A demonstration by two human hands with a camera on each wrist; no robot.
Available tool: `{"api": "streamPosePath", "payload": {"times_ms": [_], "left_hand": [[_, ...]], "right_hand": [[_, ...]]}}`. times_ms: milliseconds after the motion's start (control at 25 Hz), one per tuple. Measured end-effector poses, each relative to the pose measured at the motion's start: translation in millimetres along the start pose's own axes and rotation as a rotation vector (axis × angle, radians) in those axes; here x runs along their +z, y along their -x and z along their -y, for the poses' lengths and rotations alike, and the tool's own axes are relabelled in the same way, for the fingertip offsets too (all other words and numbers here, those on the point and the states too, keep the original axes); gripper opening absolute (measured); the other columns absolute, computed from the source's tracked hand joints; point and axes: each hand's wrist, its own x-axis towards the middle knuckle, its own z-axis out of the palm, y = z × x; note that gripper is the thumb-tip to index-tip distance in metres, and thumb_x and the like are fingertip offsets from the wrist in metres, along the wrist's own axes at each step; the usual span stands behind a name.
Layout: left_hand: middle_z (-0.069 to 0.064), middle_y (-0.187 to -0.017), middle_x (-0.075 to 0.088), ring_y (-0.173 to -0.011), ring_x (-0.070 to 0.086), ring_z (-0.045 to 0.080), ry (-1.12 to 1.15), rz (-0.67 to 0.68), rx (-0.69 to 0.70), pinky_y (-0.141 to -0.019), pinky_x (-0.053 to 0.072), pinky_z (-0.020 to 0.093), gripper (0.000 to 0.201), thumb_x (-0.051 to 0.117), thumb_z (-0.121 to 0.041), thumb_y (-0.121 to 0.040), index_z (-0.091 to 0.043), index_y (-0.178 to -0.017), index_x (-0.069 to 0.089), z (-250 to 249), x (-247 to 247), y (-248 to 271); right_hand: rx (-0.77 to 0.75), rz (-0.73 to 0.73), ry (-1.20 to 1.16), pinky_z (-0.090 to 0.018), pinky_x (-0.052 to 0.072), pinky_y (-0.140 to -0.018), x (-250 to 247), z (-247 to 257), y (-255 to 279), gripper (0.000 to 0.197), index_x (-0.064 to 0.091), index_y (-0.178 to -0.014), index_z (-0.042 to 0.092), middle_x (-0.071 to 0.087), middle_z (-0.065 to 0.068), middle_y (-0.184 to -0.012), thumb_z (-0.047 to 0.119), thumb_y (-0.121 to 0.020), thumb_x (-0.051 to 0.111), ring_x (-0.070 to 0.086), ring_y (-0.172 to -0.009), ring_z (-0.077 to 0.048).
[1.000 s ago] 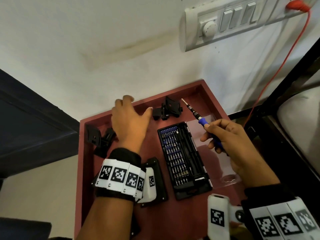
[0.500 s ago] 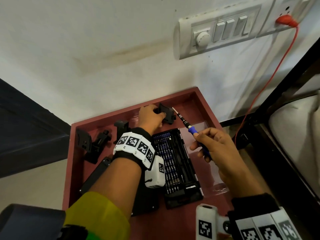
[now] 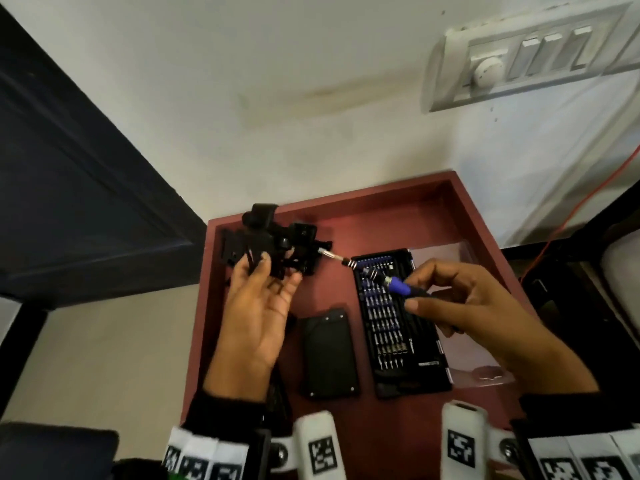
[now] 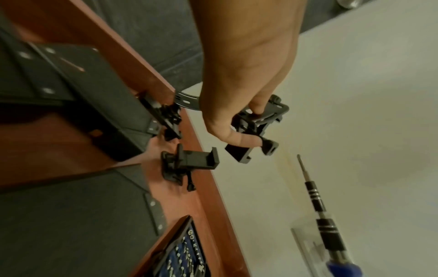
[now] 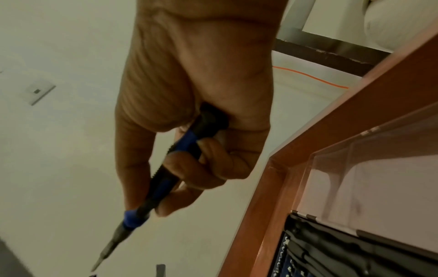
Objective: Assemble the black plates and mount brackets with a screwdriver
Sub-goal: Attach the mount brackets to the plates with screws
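While our left hand (image 3: 258,308) holds a mount bracket (image 3: 277,245) up and our right hand (image 3: 460,308) grips the screwdriver (image 3: 379,275), nothing looks joined yet. The black plate (image 3: 327,355) lies bare on the bench (image 3: 446,199), so most work is left.

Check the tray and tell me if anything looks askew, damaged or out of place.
Nothing looks damaged or spilled. The black plate lies flat in the tray beside the open bit case. A spare bracket lies near the tray's edge. The left hand holds a mount bracket; the right hand holds the screwdriver.

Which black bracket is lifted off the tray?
The mount bracket that the left hand grips; the other brackets rest on the red tray.
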Motion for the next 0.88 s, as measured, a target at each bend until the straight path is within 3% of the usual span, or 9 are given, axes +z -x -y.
{"api": "streamPosePath", "payload": {"times_ms": [120,280,440,520,640,800,880], "left_hand": [[0.006,-0.089,0.073,-0.074,0.07,0.018,0.149,0.016,-0.029,-0.062,0.057,0.025,0.045,0.033,0.003,-0.095,-0.025,-0.125,0.051,4,-14,9],[0.006,-0.086,0.07,-0.07,0.066,0.016,0.148,-0.006,-0.06,-0.061,0.056,0.025,0.04,0.028,0.006,-0.09,-0.019,-0.104,0.056,14,-20,-2],[0.01,-0.083,0.059,-0.067,0.057,0.015,-0.022,-0.092,-0.078,-0.058,0.055,0.022,0.024,0.033,0.006,-0.092,-0.008,-0.09,0.052,33,-19,-9],[0.01,-0.082,0.058,-0.067,0.058,0.017,0.035,-0.094,-0.081,-0.055,0.055,0.023,0.019,0.036,-0.005,-0.093,-0.007,-0.086,0.053,34,-17,-7],[0.006,-0.083,0.067,-0.071,0.063,0.016,0.129,0.004,-0.104,-0.054,0.052,0.022,0.028,0.049,-0.035,-0.088,-0.01,-0.091,0.061,26,-14,-3],[0.006,-0.098,0.066,-0.072,0.065,0.008,0.064,0.023,-0.113,-0.053,0.05,0.015,0.032,0.063,-0.027,-0.073,-0.014,-0.101,0.062,26,-19,-6],[0.004,-0.093,0.068,-0.065,0.064,0.006,0.066,0.03,-0.096,-0.053,0.05,0.015,0.035,0.062,-0.028,-0.073,-0.015,-0.106,0.057,25,-22,-8]], "right_hand": [[-0.015,0.07,0.109,-0.016,0.039,-0.046,8,2,3,0.008,0.067,-0.08,0.003,0.059,-0.008,-0.068,0.002,-0.075,0.073,0.048,-0.05,-0.005],[-0.03,0.023,0.263,-0.016,0.043,-0.05,12,0,0,0.008,0.069,-0.08,0.009,0.064,-0.009,-0.074,0.005,-0.076,0.074,0.053,-0.054,-0.007],[-0.01,-0.075,0.337,-0.024,0.047,-0.052,16,-9,-5,0.01,0.069,-0.077,0.015,0.064,-0.009,-0.075,0.007,-0.076,0.075,0.055,-0.053,-0.013],[0.005,-0.078,0.322,-0.023,0.046,-0.051,16,-11,-6,0.009,0.069,-0.077,0.014,0.062,-0.011,-0.074,0.007,-0.075,0.075,0.053,-0.052,-0.012],[-0.002,-0.067,0.307,-0.02,0.044,-0.049,14,-10,-3,0.009,0.069,-0.078,0.012,0.063,-0.012,-0.075,0.005,-0.075,0.075,0.051,-0.05,-0.009],[-0.006,-0.018,0.256,-0.016,0.042,-0.048,5,-3,1,0.008,0.071,-0.076,0.018,0.064,-0.01,-0.075,0.012,-0.072,0.076,0.05,-0.05,-0.009],[-0.019,0.009,0.244,-0.016,0.042,-0.048,2,1,5,0.009,0.072,-0.074,0.022,0.065,-0.007,-0.073,0.023,-0.065,0.074,0.049,-0.05,-0.009]]}}
